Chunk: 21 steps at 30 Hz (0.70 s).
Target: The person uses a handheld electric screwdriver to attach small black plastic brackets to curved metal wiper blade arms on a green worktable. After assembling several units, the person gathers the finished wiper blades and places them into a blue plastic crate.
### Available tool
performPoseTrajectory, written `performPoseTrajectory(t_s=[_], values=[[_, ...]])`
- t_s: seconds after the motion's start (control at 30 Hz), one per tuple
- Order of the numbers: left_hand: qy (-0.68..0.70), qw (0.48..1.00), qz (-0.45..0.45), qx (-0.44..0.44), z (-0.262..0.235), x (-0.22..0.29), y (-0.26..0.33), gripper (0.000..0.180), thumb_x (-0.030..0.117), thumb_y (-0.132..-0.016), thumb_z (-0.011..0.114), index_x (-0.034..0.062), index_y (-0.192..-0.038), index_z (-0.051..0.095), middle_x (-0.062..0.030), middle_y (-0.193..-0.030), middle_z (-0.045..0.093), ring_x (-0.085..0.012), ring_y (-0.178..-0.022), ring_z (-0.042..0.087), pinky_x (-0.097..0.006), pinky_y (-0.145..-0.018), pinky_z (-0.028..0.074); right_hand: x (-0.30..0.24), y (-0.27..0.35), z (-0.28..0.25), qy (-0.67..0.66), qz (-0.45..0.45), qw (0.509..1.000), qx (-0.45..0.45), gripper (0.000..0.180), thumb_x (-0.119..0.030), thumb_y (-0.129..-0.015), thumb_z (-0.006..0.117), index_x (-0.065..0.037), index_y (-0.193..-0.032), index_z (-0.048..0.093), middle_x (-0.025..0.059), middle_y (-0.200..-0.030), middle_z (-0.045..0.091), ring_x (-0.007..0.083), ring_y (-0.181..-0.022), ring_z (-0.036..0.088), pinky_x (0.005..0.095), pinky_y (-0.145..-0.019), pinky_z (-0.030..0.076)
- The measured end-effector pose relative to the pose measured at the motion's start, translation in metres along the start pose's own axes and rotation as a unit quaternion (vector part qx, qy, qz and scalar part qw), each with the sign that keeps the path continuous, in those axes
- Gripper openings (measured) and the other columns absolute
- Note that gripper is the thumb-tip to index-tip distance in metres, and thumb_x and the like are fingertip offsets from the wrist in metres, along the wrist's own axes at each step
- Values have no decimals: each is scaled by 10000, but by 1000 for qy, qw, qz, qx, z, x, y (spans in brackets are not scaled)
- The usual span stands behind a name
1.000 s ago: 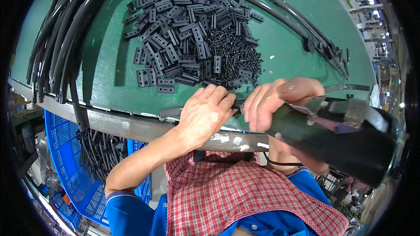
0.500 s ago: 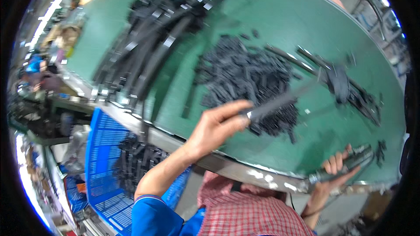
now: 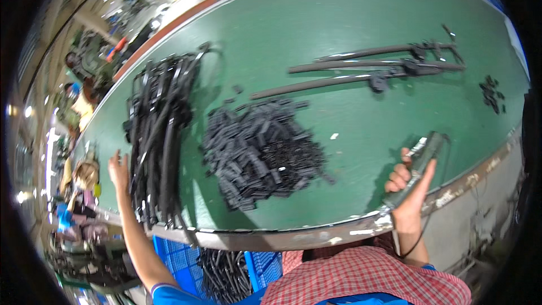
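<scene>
My left hand (image 3: 117,170) is at the left side of a heap of long black tubes (image 3: 164,130), its fingers stretched out and apart. I cannot tell whether the fingertips touch the tubes. Close to the table's front edge on the right, my right hand (image 3: 402,183) is wrapped round a dark green corded tool that looks like an electric screwdriver (image 3: 426,155). Its narrow end points down toward me. Three black tubes with knobs and fittings (image 3: 344,82) lie at the far right. A pile of small dark grey plastic pieces (image 3: 243,152) spreads between my hands.
All this lies on a green-topped table (image 3: 316,17) with a worn metal edge. Small black parts (image 3: 492,95) are scattered on the right. Below the front edge stands a blue crate (image 3: 175,260) holding black parts (image 3: 223,271). Another person (image 3: 65,214) is at the far left.
My left hand has let go of a black tube and moved left to the tube heap. Three tubes now lie together at far right. My right hand still grips the tool. The view has shifted.
</scene>
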<state>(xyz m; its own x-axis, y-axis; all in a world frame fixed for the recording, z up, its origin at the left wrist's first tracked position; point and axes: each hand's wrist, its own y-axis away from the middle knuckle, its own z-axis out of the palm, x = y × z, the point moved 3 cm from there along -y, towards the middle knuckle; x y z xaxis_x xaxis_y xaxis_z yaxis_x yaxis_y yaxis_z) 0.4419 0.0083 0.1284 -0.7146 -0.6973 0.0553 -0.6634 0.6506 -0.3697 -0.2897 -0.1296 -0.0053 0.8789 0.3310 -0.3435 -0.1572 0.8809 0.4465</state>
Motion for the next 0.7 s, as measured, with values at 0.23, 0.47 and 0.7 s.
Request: performPoseTrajectory(t_s=[0.23,0.47,0.7], values=[[221,874,413,-131,45,437,79,236,258,-858,600,74,-963,702,-159,-964,658,-344,-921,621,-395,-819,498,-9,1,-6,-32,14,999,3,636,-685,-891,408,-113,-1130,550,-23,-635,418,95,-539,408,261,-514,351],[110,777,582,-213,79,560,119,271,257,-738,659,23,-839,567,-189,-787,624,-387,-769,611,-463,-685,483,-6,1,-9,-75,50,996,-12,666,-709,-886,377,-113,-1150,512,13,-639,448,145,-553,426,316,-554,373],[256,701,333,-577,-20,512,207,320,289,-995,464,6,-924,595,-14,-622,504,-83,-550,440,-258,-487,362,-11,8,-12,-133,38,988,-68,701,-712,-890,351,-103,-1203,501,9,-626,422,139,-536,409,310,-540,370]])
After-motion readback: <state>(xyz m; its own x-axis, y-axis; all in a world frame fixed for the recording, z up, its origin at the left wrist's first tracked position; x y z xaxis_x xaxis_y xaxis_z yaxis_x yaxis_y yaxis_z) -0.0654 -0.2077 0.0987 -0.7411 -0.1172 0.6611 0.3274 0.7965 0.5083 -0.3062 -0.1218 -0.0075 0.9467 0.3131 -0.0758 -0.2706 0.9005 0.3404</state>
